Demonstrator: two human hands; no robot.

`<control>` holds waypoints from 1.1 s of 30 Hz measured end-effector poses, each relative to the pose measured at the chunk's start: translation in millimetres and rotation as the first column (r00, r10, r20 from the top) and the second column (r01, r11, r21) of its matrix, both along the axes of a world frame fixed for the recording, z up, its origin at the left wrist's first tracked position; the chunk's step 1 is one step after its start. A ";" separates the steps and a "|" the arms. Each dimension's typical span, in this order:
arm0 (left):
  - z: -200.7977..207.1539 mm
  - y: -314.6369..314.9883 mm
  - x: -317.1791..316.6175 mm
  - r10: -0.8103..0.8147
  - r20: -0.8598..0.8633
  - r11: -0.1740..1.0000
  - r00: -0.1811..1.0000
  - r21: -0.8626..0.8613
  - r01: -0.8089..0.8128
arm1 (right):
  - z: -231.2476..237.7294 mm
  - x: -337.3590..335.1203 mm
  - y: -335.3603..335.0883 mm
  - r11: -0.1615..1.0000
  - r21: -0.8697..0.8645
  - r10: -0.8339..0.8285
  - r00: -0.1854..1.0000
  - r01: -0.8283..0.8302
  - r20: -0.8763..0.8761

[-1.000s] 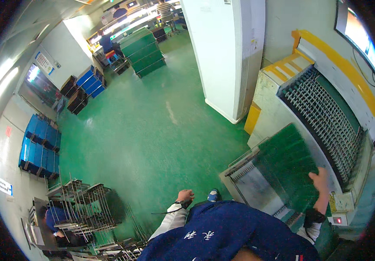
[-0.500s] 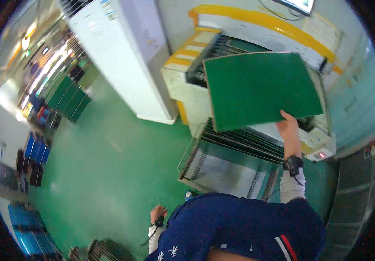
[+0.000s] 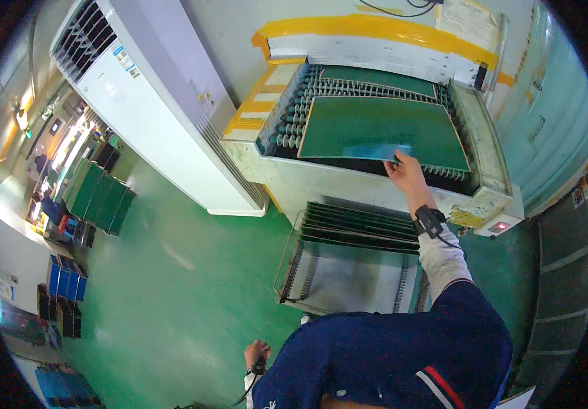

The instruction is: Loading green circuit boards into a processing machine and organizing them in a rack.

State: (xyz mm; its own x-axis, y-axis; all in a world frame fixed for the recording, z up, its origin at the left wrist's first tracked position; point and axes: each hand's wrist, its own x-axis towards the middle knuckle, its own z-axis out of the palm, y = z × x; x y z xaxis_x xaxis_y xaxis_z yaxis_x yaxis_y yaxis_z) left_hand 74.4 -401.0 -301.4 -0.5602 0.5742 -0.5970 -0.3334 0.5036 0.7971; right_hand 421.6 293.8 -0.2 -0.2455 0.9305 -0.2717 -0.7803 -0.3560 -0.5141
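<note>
Green panel (image 3: 376,126) is lying over the roller bed (image 3: 288,141), its near edge running along the bed's front edge and its near right corner pointing at the bed's right wall. The right hand (image 3: 408,174) is pinching that near edge, right of its middle; the left hand (image 3: 256,351) is hanging well apart, low beside the body, gripping nothing visible, though whether its fingers are curling shut I cannot tell. The step in hand seems to be laying the panel on the rollers; the next move is probably calling for squaring it to the side walls and freeing the fingertips without dragging it. The panel is hiding the rollers beneath, so whether its near edge is touching them is unclear. A second panel (image 3: 376,80) is showing near the bed's back edge, partly covered. The right forearm is hiding part of the rack (image 3: 292,273) below.
</note>
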 end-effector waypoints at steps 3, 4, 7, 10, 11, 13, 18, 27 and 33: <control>10.5 6.6 1.5 0.170 0.235 0.985 0.957 -0.024 -0.170 | -11.6 -16.5 27.4 0.998 -0.060 -0.004 0.998 0.001 -0.059; 14.5 9.2 5.8 -0.028 -0.028 0.999 0.999 -0.037 0.027 | -13.6 -21.9 34.0 0.996 -0.093 -0.015 0.997 0.007 -0.081; 27.3 13.3 8.4 0.497 0.391 0.867 0.775 -0.186 -0.462 | -9.7 -34.0 45.8 0.993 -0.101 -0.054 0.998 0.055 0.015; 34.9 3.2 11.2 -0.116 -0.104 0.992 0.988 -0.060 0.110 | 5.5 -32.4 47.0 0.991 -0.077 0.119 0.980 -0.108 0.158; 34.3 2.9 12.7 -0.116 -0.099 0.989 0.988 -0.109 0.105 | 10.8 -29.5 45.7 0.978 -0.068 0.206 0.962 -0.197 0.179; 34.2 4.1 15.0 0.268 0.194 0.963 0.944 -0.049 -0.264 | 17.4 -25.1 40.3 0.957 -0.096 0.287 0.938 -0.273 0.192; 40.5 19.3 20.9 0.576 0.334 0.817 0.746 -0.241 -0.524 | 18.0 -20.8 31.7 0.939 -0.159 0.329 0.930 -0.304 0.166; 19.2 17.8 4.3 -0.062 -0.143 0.997 0.988 -0.052 0.055 | 19.4 -21.3 27.0 0.919 -0.121 0.392 0.903 -0.375 0.177; 61.1 42.2 18.7 0.460 0.302 0.888 0.835 -0.137 -0.440 | 26.1 -21.9 28.9 0.917 -0.120 0.398 0.875 -0.380 0.275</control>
